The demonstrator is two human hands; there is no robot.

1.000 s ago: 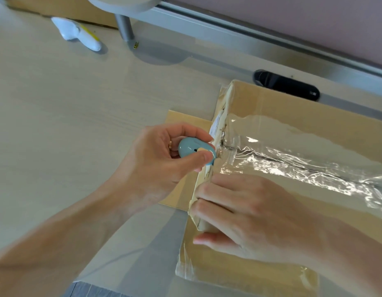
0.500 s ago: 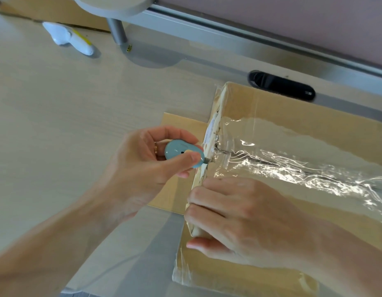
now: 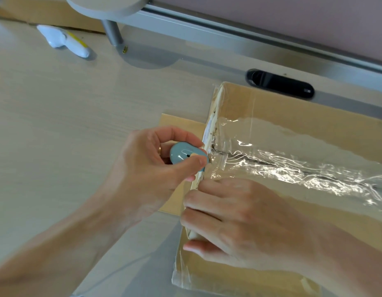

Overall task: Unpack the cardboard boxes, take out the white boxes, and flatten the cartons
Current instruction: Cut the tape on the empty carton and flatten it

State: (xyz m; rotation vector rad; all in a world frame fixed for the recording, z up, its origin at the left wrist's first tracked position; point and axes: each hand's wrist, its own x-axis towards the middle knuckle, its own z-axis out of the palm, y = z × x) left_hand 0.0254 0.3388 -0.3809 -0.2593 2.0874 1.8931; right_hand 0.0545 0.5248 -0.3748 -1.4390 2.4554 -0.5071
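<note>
Carton (image 3: pixel 303 116) lying on the desk (image 3: pixel 57 136) at right, top seam sealed under wrinkled clear tape (image 3: pixel 293 168); white boxes not visible, presumably inside. Left hand (image 3: pixel 151 168) curled closed around small blue cutter (image 3: pixel 185 155), thumb pressed on top, tip set at the left end of the seam just where the tape wraps over the edge. Right hand (image 3: pixel 239 217) laid flat on the carton top, fingers (image 3: pixel 198 202) only loosely bent over the left edge, gripping nothing, just below the cutter tip. Main risk: slip of the blade toward those fingertips, given how near they sit. Second risk: blade driven too deep through the seam, scoring contents beneath. Third: wrinkled tape bunching and snagging rather than slitting cleanly, provoking a jerk. Blade itself too small to make out.
</note>
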